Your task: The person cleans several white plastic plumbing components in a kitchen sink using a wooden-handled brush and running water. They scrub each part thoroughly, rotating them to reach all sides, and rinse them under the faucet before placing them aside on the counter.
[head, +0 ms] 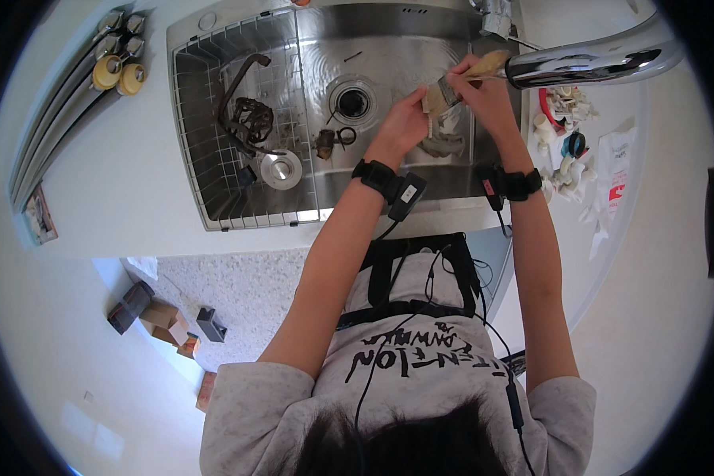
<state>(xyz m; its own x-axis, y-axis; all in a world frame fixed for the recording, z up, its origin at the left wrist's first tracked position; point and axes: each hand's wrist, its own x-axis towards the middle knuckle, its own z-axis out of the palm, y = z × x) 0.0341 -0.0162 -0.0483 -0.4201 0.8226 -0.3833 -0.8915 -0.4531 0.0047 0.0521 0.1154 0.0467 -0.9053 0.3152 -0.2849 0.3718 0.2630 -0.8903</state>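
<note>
Over the right part of a stainless steel sink (387, 56), my right hand (488, 95) grips a flat brush by its wooden handle (489, 62). The brush's metal ferrule (449, 92) slants down and left, and its pale bristles (434, 101) meet a small pale piece (431, 126) in my left hand (406, 122). My fingers partly hide that piece, so its shape is unclear. Below it on the sink floor lies a greyish, wet-looking object (443, 144). Left of my left hand are the drain (353, 102), a brown fitting (325, 144) and a black ring (347, 136).
A wire rack (184, 143) spans the sink's left side, with a dark bent hose (229, 89), a tangled dark coil (254, 119) and a metal strainer (281, 169). The chrome faucet (583, 59) reaches in from the right, near white plastic fittings (571, 107) and a plastic bag (616, 172).
</note>
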